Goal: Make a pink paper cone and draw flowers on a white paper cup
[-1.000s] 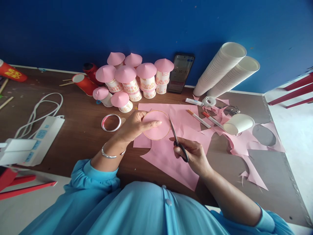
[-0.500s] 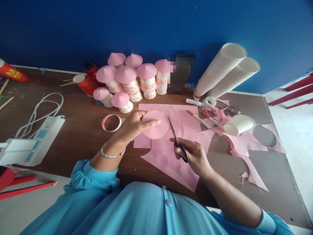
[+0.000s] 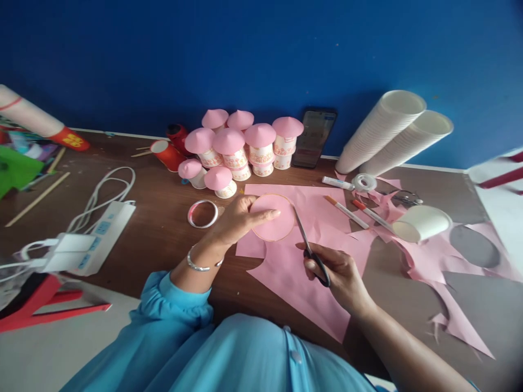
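Observation:
My left hand point(image 3: 241, 218) pinches a round pink paper disc point(image 3: 272, 226) between thumb and fingers, with the thumb lying on top. An orange line runs round the disc's edge. My right hand point(image 3: 335, 272) is closed on the black handles of a pair of scissors point(image 3: 306, 239). The blades look closed, and their tip is at the disc's right edge. Beneath both hands lies pink paper point(image 3: 310, 294) with a curved cutout on its left side.
Cups with pink cone tops point(image 3: 229, 142) stand along the blue wall beside a phone point(image 3: 314, 139). Two stacks of paper cups point(image 3: 382, 133), markers point(image 3: 347, 212), a lying cup point(image 3: 423, 223) and pink scraps are right. A tape roll point(image 3: 203, 214) and power strip point(image 3: 100, 239) are left.
The view has shifted, so everything appears farther right and slightly lower. My hands keep nearly the same hold on the disc and scissors, with the scissor tip still at the disc's right edge.

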A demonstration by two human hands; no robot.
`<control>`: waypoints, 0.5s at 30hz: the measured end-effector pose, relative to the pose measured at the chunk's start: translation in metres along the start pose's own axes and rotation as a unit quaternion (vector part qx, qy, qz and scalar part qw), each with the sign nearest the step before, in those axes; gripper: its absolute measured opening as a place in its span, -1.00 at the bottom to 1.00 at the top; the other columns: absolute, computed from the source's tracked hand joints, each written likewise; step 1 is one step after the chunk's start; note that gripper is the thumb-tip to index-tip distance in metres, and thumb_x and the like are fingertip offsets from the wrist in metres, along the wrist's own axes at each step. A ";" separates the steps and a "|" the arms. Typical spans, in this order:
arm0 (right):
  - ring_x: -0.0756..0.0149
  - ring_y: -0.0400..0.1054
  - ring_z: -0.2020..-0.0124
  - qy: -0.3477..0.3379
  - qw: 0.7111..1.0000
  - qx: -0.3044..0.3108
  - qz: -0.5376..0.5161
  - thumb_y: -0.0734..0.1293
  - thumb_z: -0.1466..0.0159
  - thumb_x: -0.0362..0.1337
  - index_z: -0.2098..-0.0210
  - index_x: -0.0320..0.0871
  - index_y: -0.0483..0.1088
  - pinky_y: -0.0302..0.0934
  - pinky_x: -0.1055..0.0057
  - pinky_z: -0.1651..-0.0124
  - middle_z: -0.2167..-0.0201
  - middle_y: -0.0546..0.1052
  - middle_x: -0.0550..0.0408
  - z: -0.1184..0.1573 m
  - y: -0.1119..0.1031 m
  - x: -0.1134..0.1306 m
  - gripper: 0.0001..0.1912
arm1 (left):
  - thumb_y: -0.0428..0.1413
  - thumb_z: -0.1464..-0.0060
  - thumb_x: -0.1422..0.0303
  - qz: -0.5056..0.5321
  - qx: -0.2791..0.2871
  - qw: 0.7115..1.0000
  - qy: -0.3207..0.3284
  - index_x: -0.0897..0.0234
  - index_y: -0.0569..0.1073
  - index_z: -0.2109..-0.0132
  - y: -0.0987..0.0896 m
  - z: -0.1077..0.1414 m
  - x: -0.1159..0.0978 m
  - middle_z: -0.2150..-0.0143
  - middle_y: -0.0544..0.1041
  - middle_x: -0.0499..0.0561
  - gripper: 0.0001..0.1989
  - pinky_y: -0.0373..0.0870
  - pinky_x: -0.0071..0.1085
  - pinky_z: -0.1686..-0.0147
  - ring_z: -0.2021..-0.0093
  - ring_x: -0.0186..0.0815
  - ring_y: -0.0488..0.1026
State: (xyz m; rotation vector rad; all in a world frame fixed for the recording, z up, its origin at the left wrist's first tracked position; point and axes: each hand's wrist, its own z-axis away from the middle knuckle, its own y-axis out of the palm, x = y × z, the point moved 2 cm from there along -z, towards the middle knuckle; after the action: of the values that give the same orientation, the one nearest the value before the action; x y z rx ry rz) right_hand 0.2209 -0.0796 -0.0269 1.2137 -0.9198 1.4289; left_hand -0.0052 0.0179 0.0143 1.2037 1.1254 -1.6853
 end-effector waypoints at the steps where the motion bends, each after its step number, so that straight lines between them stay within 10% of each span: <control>1: 0.43 0.26 0.57 -0.002 1.000 -0.001 -0.001 0.47 -0.25 -0.06 0.07 -0.16 0.60 0.21 0.47 0.51 0.61 0.42 0.19 0.000 0.000 -0.001 -0.64 | 0.33 0.02 0.07 -0.004 0.000 1.000 0.000 0.30 0.52 0.43 0.000 0.000 0.000 0.50 0.44 -0.07 -0.64 0.26 -0.40 0.43 0.43 -0.33 0.35; 15: 0.46 0.25 0.58 -0.008 1.000 0.007 -0.017 0.46 -0.26 -0.11 0.07 -0.18 0.60 0.20 0.49 0.51 0.61 0.40 0.21 -0.001 0.001 0.001 -0.66 | 0.35 0.01 0.18 0.077 0.021 0.997 -0.022 0.33 0.60 0.27 0.000 -0.003 0.007 0.35 0.56 -0.02 -0.71 0.37 -0.41 0.29 0.31 -0.30 0.44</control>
State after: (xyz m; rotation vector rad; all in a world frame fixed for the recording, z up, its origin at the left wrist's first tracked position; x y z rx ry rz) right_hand 0.2200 -0.0784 -0.0260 1.2472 -0.8982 1.4019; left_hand -0.0061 0.0198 0.0065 1.2419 0.9488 -1.6172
